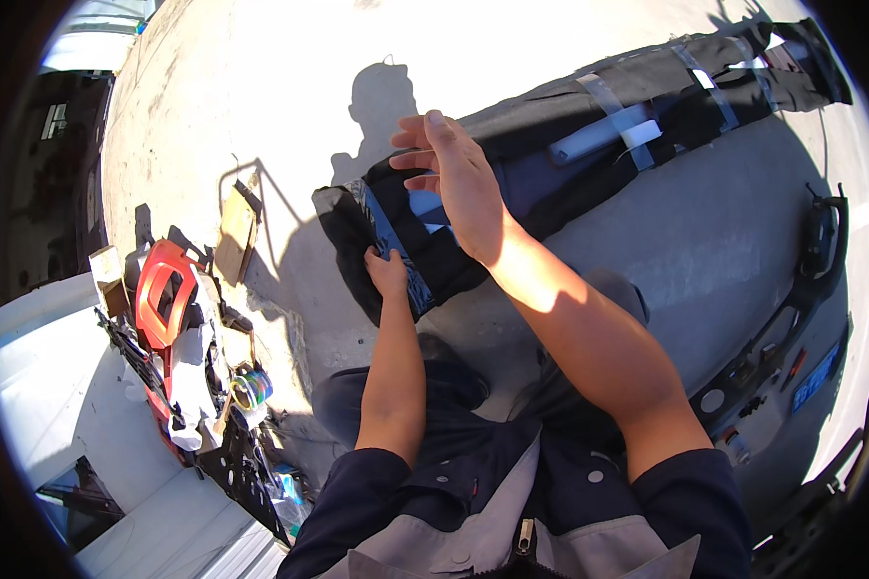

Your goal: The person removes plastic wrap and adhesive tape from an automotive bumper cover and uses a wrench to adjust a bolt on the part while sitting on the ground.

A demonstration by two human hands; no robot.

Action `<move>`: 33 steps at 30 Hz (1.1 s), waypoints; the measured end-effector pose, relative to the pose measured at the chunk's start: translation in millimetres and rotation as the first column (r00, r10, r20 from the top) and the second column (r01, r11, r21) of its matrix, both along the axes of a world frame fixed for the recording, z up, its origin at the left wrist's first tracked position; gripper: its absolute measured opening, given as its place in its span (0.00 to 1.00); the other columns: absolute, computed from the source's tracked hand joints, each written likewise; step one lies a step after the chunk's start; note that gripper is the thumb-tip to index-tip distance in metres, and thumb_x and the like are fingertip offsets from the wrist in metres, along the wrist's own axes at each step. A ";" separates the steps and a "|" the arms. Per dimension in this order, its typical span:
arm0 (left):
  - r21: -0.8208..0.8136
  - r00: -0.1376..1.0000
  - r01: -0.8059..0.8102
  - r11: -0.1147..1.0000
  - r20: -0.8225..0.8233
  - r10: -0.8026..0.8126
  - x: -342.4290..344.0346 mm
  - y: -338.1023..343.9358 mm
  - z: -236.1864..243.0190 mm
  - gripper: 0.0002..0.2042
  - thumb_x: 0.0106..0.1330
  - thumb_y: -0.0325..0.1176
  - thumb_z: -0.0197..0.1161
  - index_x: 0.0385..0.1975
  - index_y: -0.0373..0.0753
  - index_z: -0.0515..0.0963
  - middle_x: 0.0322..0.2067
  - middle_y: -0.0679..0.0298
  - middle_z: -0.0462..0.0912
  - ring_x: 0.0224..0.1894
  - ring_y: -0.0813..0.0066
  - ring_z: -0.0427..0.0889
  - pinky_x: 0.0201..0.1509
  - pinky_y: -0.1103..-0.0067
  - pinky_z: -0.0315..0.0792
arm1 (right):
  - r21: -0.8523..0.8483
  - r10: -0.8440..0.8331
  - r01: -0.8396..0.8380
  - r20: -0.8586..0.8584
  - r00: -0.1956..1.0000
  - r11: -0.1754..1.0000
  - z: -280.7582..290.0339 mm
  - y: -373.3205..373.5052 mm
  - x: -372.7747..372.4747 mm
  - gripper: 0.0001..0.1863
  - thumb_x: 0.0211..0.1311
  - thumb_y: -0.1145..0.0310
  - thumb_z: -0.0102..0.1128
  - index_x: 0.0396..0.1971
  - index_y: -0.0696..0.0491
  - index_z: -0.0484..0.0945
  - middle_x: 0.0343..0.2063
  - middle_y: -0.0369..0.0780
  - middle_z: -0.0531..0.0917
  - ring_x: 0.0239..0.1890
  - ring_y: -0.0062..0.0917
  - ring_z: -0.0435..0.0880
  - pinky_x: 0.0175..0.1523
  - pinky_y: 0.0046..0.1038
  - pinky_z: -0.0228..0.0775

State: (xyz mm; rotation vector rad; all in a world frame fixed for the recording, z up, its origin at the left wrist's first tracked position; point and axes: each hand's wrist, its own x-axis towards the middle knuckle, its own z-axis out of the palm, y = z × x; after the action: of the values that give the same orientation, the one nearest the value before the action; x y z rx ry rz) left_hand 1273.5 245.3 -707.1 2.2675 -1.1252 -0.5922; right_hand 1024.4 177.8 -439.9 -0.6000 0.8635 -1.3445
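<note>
In the head view, a long black wrapped bundle (589, 193) lies on concrete ground (695, 241), which glares beyond it and is shaded on its near side, with a wooden board (235, 234) and red plastic frame (164, 289) to its left. The left hand (388, 274) touches the bundle's left end with bent fingers, grip impossible to tell, while the right hand (463, 183) is raised above that end, fingers spread. A white label (641, 134) on the bundle is illegible; nearer than its right end, a blue plate (816, 376) bears pale characters.
</note>
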 end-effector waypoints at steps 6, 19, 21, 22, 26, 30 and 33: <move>-0.046 0.867 -0.008 0.999 -0.499 -0.016 2.3 6.5 1.1 0.20 0.66 0.30 0.61 0.56 0.28 0.73 0.49 0.56 0.82 0.47 0.69 0.81 0.54 0.76 0.72 | -0.021 0.027 -0.028 -0.033 0.999 0.999 -0.3 2.3 9.2 0.28 0.76 0.46 0.40 0.49 0.58 0.76 0.39 0.38 0.81 0.39 0.20 0.81 0.41 0.23 0.72; 0.047 0.605 0.073 0.996 -0.796 -0.007 7.2 -9.6 8.4 0.14 0.69 0.30 0.60 0.51 0.35 0.74 0.47 0.61 0.80 0.47 0.73 0.78 0.51 0.78 0.71 | -0.015 0.089 -0.093 -0.180 0.980 0.996 -2.8 9.4 18.7 0.28 0.76 0.46 0.40 0.49 0.57 0.76 0.40 0.39 0.81 0.40 0.21 0.81 0.42 0.25 0.72; 0.039 0.539 0.011 0.999 -0.842 0.027 4.6 -11.0 10.4 0.12 0.70 0.29 0.58 0.49 0.33 0.72 0.51 0.55 0.81 0.51 0.68 0.81 0.52 0.76 0.73 | -0.009 0.097 -0.101 -0.199 0.975 0.995 -2.8 7.7 18.9 0.28 0.75 0.46 0.42 0.48 0.57 0.77 0.40 0.40 0.81 0.40 0.21 0.81 0.42 0.25 0.72; 0.022 0.492 -0.026 0.999 -0.870 0.032 2.4 -8.4 11.4 0.11 0.71 0.30 0.57 0.49 0.33 0.72 0.50 0.54 0.82 0.49 0.67 0.82 0.49 0.76 0.74 | -0.020 0.113 -0.121 -0.227 0.967 0.992 -2.6 7.6 19.5 0.27 0.75 0.46 0.42 0.48 0.57 0.77 0.40 0.39 0.81 0.40 0.21 0.81 0.42 0.25 0.72; 0.040 0.428 -0.308 0.950 -0.886 0.177 -19.3 6.8 12.7 0.12 0.75 0.29 0.48 0.52 0.30 0.69 0.46 0.51 0.84 0.42 0.62 0.86 0.45 0.74 0.79 | -0.094 0.169 -0.214 -0.352 0.921 0.972 -15.6 7.0 26.3 0.21 0.74 0.54 0.50 0.45 0.59 0.78 0.36 0.38 0.82 0.38 0.20 0.80 0.42 0.23 0.71; 0.107 0.459 -0.292 0.951 -0.856 0.237 -25.5 19.2 22.6 0.14 0.76 0.35 0.50 0.49 0.29 0.73 0.43 0.52 0.85 0.37 0.67 0.87 0.34 0.78 0.78 | -0.043 0.366 -0.483 -0.593 0.717 0.875 -65.3 7.2 38.3 0.13 0.69 0.64 0.57 0.40 0.60 0.79 0.28 0.39 0.83 0.32 0.19 0.80 0.41 0.22 0.72; 0.095 0.532 -0.318 0.943 -0.806 0.260 -36.7 27.2 23.6 0.14 0.76 0.38 0.50 0.46 0.34 0.76 0.34 0.60 0.84 0.34 0.71 0.87 0.27 0.81 0.74 | 0.208 0.484 -0.669 -0.836 0.257 0.713 -111.3 -9.1 58.4 0.19 0.67 0.57 0.56 0.39 0.61 0.80 0.35 0.49 0.85 0.39 0.36 0.85 0.46 0.33 0.75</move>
State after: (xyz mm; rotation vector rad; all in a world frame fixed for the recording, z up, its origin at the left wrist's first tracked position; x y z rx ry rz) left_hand 1236.8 272.5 -683.4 1.6925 -0.2703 -1.2561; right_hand 1082.9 168.7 -551.2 -1.6747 1.1176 -0.3192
